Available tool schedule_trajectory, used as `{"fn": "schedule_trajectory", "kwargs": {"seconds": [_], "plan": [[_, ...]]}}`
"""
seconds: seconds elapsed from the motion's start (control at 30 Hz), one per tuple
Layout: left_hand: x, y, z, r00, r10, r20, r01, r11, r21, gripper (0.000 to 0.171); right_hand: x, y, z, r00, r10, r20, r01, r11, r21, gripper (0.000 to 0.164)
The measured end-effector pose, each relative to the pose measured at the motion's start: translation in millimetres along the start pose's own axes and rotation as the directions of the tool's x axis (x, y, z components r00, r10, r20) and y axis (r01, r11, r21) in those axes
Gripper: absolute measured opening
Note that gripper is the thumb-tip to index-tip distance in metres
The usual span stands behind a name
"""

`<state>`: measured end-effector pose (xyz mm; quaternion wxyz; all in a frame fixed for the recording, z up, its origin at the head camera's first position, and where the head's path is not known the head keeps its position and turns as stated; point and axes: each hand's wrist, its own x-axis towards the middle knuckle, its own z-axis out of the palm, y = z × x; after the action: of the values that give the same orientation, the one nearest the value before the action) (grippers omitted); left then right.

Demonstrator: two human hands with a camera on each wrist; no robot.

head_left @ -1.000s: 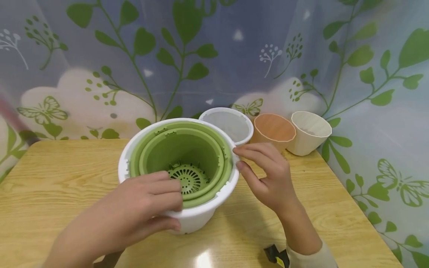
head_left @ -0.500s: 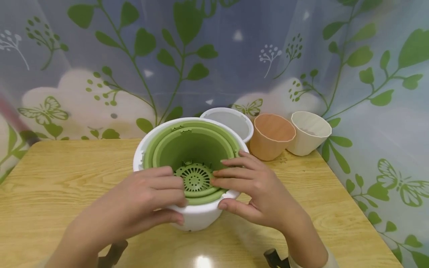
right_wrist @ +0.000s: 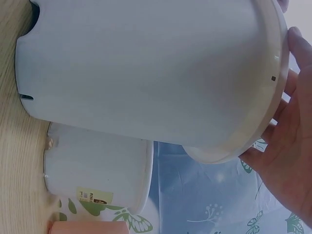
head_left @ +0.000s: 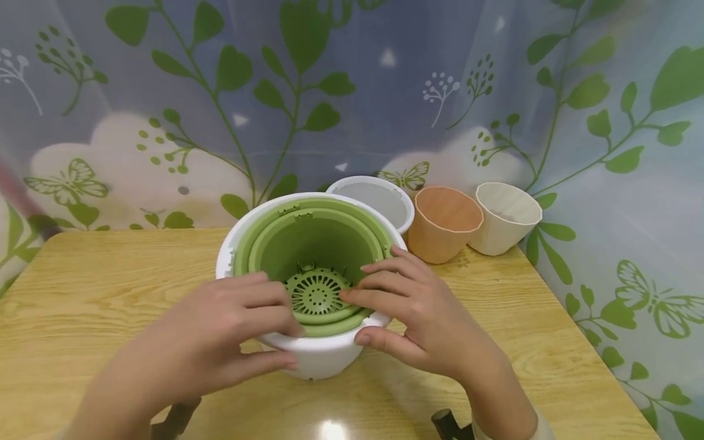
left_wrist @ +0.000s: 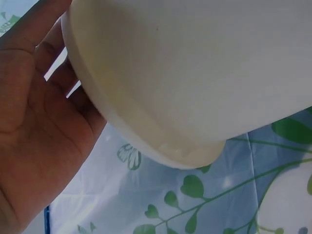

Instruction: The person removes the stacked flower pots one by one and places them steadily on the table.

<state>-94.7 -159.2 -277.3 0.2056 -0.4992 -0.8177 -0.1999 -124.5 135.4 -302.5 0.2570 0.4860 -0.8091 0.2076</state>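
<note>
A large white flower pot (head_left: 324, 357) stands on the table, with green pots (head_left: 264, 235) nested inside it. A slotted green disc (head_left: 316, 292) shows at the bottom of the innermost one. My left hand (head_left: 231, 327) grips the near-left rim, fingers over the edge and thumb below it outside. At the near-right rim my right hand (head_left: 409, 308) has its fingers spread over the edge toward the inside, thumb against the outer rim. In the left wrist view the pot's white wall (left_wrist: 195, 58) hides those fingertips; in the right wrist view the right thumb (right_wrist: 298, 44) touches the rim.
Behind the big pot stands a smaller white pot (head_left: 404, 226) with a grey inside. To its right are an orange faceted pot (head_left: 440, 244) and a cream one (head_left: 497, 238). All stand on a wooden table (head_left: 132, 281) before a leaf-patterned curtain (head_left: 385, 110).
The big pot shifted right, then stayed about there. My right hand moved from the right side of the rim to its near-right part. My left hand shifted slightly left.
</note>
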Motion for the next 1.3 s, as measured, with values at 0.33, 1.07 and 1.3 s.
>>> {"fn": "schedule_trajectory", "kwargs": {"seconds": [0.33, 1.07, 1.3], "plan": [[-7.6, -7.5, -10.7, 1.0, -0.023, -0.019, 0.024, 0.998, 0.057, 0.018, 0.9, -0.9, 1.0, 0.999, -0.009, -0.039, 0.009, 1.0, 0.005, 0.048], [-7.4, -6.4, -8.7, 0.997, -0.071, -0.016, 0.071, 0.997, 0.017, 0.021, 3.6, -1.8, 4.2, 0.994, -0.06, -0.087, 0.062, 0.998, 0.009, 0.048], [-8.4, -4.0, -9.0, 0.993, -0.116, -0.004, 0.116, 0.992, 0.041, 0.022, 4.0, -3.2, 3.2, 0.995, -0.054, -0.08, 0.055, 0.998, 0.014, 0.049]]}}
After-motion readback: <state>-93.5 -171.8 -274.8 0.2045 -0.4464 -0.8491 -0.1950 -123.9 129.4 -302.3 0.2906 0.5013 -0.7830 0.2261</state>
